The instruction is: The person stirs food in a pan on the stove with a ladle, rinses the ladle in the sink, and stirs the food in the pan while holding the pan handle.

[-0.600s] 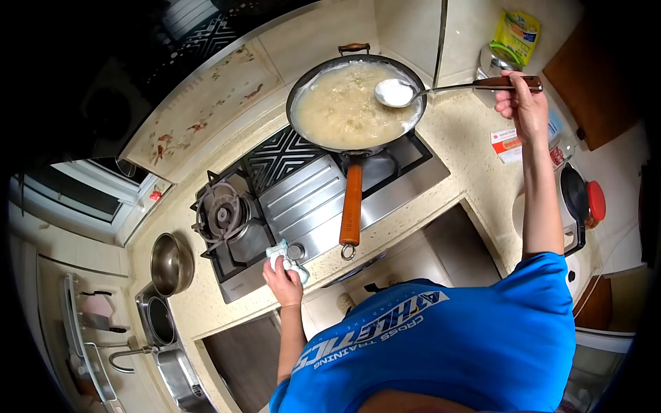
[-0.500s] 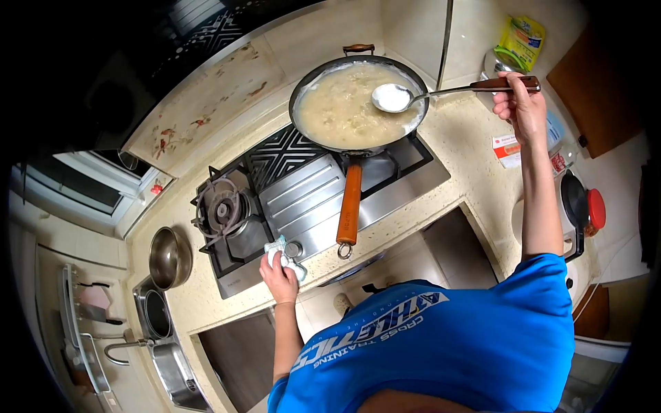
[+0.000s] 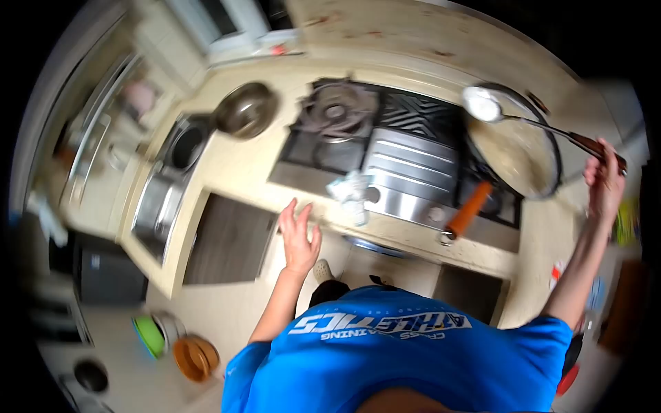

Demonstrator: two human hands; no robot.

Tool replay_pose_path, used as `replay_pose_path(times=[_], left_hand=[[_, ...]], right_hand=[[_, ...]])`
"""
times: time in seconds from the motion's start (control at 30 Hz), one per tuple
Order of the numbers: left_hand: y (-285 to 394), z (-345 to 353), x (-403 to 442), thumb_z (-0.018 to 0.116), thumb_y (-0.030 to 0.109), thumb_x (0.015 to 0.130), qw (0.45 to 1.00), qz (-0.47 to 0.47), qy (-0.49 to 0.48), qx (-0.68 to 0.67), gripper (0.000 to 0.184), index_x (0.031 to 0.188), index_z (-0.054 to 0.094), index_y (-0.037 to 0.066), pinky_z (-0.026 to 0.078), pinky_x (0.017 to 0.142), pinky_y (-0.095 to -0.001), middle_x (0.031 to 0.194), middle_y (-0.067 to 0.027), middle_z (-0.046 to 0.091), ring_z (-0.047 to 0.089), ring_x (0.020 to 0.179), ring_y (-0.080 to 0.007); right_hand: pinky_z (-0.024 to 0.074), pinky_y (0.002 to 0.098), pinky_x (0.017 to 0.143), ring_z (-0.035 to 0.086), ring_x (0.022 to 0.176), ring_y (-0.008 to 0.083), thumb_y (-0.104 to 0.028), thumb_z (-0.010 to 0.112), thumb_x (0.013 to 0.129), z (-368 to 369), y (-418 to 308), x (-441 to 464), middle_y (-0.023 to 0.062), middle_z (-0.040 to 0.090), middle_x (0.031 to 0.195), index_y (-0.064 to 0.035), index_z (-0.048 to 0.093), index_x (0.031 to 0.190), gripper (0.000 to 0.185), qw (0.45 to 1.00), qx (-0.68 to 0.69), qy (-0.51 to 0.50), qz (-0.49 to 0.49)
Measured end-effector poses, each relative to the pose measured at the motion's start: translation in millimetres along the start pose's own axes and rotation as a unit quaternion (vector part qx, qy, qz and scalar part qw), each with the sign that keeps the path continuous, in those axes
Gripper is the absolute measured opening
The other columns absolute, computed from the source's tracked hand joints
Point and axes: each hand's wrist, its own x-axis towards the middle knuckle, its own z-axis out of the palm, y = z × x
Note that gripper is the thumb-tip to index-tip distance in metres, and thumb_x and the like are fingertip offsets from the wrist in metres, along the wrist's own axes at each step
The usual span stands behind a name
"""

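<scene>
My right hand (image 3: 603, 182) grips the dark wooden handle of a metal spoon (image 3: 537, 125). The spoon's bowl, with something white in it, is over the left rim of a wide pan (image 3: 556, 155). Pale, thick, lumpy food (image 3: 513, 153) fills that pan, which sits on the right burner with its orange-brown handle (image 3: 471, 210) towards me. My left hand (image 3: 299, 237) is in the air by the counter's front edge, fingers apart, holding nothing. A crumpled white and light-blue cloth (image 3: 351, 196) lies at the front of the stove, right of my left hand.
The stove (image 3: 413, 199) has a free left burner (image 3: 336, 112). A metal bowl (image 3: 246, 110) stands between stove and sink (image 3: 160, 206). On the floor at left are a green-and-white container (image 3: 153, 335) and a brown tub (image 3: 195, 358). The view is smeared by motion.
My view has swung to the left. My left hand has let go of the cloth and moved away from it. The spoon has shifted from over the food to the pan's left rim.
</scene>
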Motion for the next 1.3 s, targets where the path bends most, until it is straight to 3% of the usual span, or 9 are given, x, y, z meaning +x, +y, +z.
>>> replay_pose_path(times=[0.17,0.37,0.57,0.77,1.03,1.13,1.2,1.23,1.3], left_hand=[[-74,-38,-49,0.061,0.003,0.072,0.994,-0.109,0.005,-0.004,0.042,0.113,0.053,0.006,0.034,0.099,-0.047,0.125,-0.0182,0.043,0.038,0.117,-0.0399],[-134,-98,-87,0.06,0.002,0.072,0.977,-0.19,0.095,0.028,0.04,0.112,0.054,0.007,0.035,0.097,-0.0455,0.122,-0.017,0.045,0.041,0.113,-0.0392],[-258,-184,-120,0.059,0.0,0.073,0.937,-0.251,0.224,0.092,0.035,0.107,0.055,0.005,0.035,0.096,-0.0444,0.115,-0.0169,0.049,0.043,0.111,-0.0369],[-355,-258,-142,0.058,0.0,0.075,0.863,-0.309,0.326,0.232,0.032,0.106,0.054,0.005,0.035,0.093,-0.0423,0.111,-0.016,0.05,0.046,0.106,-0.0331],[-393,-265,-133,0.061,0.007,0.077,0.833,-0.364,0.335,0.248,0.031,0.107,0.053,0.003,0.035,0.091,-0.0427,0.108,-0.0159,0.051,0.045,0.104,-0.0342],[-395,-263,-137,0.061,0.008,0.076,0.834,-0.372,0.318,0.255,0.031,0.106,0.054,0.004,0.036,0.09,-0.0427,0.108,-0.0149,0.051,0.046,0.104,-0.034],[-396,-263,-137,0.061,0.007,0.076,0.83,-0.38,0.316,0.259,0.03,0.105,0.054,0.004,0.037,0.09,-0.0429,0.108,-0.0149,0.051,0.046,0.103,-0.0341],[-395,-264,-136,0.061,0.007,0.076,0.829,-0.382,0.315,0.261,0.03,0.105,0.055,0.004,0.037,0.09,-0.0432,0.107,-0.0149,0.052,0.046,0.103,-0.0343],[-395,-264,-136,0.062,0.006,0.075,0.824,-0.388,0.319,0.261,0.03,0.104,0.055,0.003,0.037,0.09,-0.0435,0.107,-0.0149,0.052,0.047,0.103,-0.0343]], right_hand=[[0.0357,0.0141,0.045,0.048,0.054,0.002,-0.028,0.044,0.097,105,-20,36,-0.0011,0.056,0.07,-0.0017,0.05,0.124,0.038,0.985,0.009,-0.155,-0.078],[0.041,0.0135,0.047,0.053,0.054,0.003,-0.029,0.046,0.096,319,-61,-3,0.001,0.061,0.069,-0.0017,0.051,0.123,0.039,0.958,0.023,-0.259,-0.12],[0.0415,0.0153,0.044,0.054,0.051,0.0052,-0.026,0.047,0.095,541,-87,-109,0.0026,0.062,0.066,0.0004,0.054,0.118,0.036,0.907,0.201,-0.37,-0.025],[0.0471,0.0173,0.042,0.057,0.049,0.0098,-0.028,0.052,0.091,721,-67,-220,0.0079,0.062,0.067,0.0019,0.054,0.111,0.036,0.842,0.232,-0.464,0.148],[0.0497,0.0245,0.045,0.061,0.051,0.0169,-0.019,0.052,0.092,849,-32,-378,0.0146,0.064,0.071,0.0005,0.054,0.104,0.023,0.79,0.163,-0.577,0.128],[0.05,0.0239,0.048,0.061,0.058,0.0141,-0.009,0.053,0.091,874,-3,-430,0.0105,0.062,0.075,-0.0021,0.055,0.104,0.015,0.733,0.162,-0.652,0.111],[0.0499,0.0267,0.054,0.062,0.063,0.0128,-0.004,0.058,0.086,886,20,-457,0.0088,0.062,0.076,-0.0036,0.057,0.103,0.018,0.674,0.098,-0.731,-0.045],[0.0499,0.0318,0.061,0.063,0.067,0.0199,-0.002,0.061,0.081,892,29,-466,0.0127,0.06,0.079,-0.0051,0.056,0.104,0.024,0.632,0.074,-0.745,-0.199],[0.0487,0.0359,0.067,0.06,0.072,0.0292,-0.002,0.063,0.077,899,39,-470,0.0162,0.058,0.081,-0.0065,0.057,0.105,0.029,0.529,0.008,-0.771,-0.354]])
